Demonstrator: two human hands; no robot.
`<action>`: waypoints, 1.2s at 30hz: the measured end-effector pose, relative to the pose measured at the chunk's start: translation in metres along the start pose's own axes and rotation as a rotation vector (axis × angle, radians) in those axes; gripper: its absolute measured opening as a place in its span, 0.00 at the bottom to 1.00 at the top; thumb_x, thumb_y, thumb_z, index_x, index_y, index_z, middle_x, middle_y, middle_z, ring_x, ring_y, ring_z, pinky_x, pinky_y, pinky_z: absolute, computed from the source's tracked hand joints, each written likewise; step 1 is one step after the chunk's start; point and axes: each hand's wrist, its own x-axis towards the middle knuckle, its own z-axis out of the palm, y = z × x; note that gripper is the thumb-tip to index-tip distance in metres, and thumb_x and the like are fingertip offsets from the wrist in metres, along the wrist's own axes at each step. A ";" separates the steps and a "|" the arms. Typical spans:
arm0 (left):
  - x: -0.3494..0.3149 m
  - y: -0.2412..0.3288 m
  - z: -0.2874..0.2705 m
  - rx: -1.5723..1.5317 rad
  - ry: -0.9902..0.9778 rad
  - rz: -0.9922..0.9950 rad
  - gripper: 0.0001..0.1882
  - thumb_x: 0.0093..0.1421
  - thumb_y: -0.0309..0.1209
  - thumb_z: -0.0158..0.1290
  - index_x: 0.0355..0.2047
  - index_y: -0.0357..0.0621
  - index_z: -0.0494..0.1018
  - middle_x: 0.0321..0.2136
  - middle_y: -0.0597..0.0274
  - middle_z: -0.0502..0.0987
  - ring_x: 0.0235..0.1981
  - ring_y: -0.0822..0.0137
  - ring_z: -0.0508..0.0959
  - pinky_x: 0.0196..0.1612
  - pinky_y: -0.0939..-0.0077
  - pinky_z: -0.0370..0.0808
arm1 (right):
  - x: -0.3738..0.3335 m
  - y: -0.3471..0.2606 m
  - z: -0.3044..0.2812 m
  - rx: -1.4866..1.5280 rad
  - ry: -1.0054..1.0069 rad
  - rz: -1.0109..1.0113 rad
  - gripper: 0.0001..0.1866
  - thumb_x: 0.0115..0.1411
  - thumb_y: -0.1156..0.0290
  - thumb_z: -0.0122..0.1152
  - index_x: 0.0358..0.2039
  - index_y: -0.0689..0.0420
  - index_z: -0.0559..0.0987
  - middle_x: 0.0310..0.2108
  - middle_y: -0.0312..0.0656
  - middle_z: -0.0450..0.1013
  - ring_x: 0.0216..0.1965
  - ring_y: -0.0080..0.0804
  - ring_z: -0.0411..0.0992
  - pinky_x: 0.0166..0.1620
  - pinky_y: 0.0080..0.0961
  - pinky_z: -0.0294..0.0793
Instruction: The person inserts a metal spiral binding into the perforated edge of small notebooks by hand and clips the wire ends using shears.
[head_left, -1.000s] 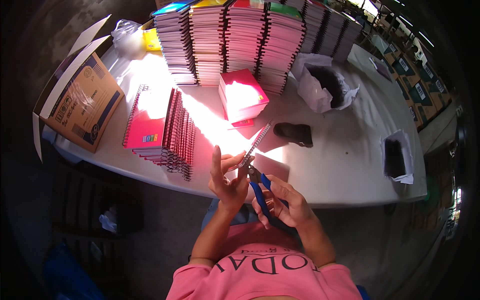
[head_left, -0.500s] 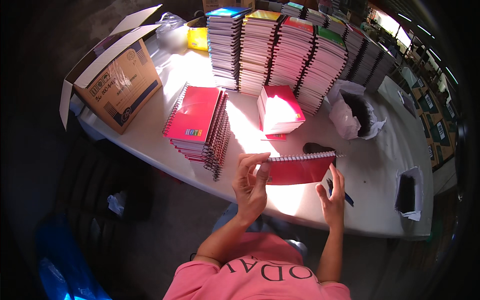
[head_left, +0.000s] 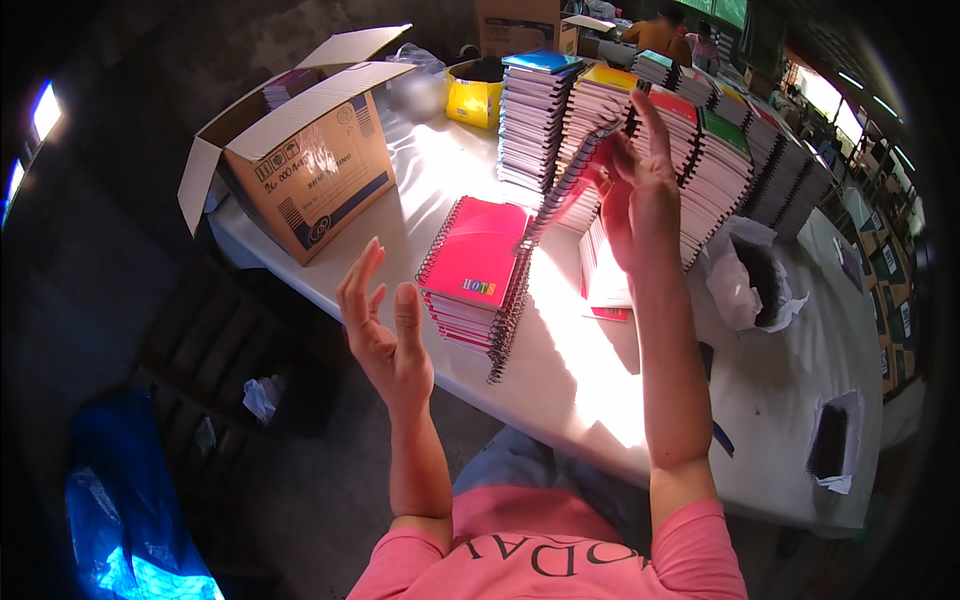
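Well, spiral nbk [head_left: 574, 187] in R hand [head_left: 645, 195] blurry, pt. hidden.

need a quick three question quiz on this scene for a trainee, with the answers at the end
1. Which hand is holding a spiral notebook up off the table?
2. True or false: the cardboard box stands open at the top.
3. Fill in the missing word: the tall notebook stack nearest the yellow container is topped by a ____ cover.

Key:
1. The right hand; the left hand is open and empty.
2. True; its flaps are spread.
3. Blue.
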 end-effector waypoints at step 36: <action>-0.077 0.046 0.049 -0.235 -0.200 0.411 0.30 0.63 0.37 0.43 0.59 0.32 0.50 0.55 0.46 0.57 0.59 0.51 0.60 0.60 0.57 0.59 | -0.083 -0.033 -0.131 -1.385 0.405 -0.096 0.19 0.52 0.57 0.66 0.29 0.62 0.75 0.23 0.45 0.75 0.24 0.33 0.74 0.28 0.29 0.70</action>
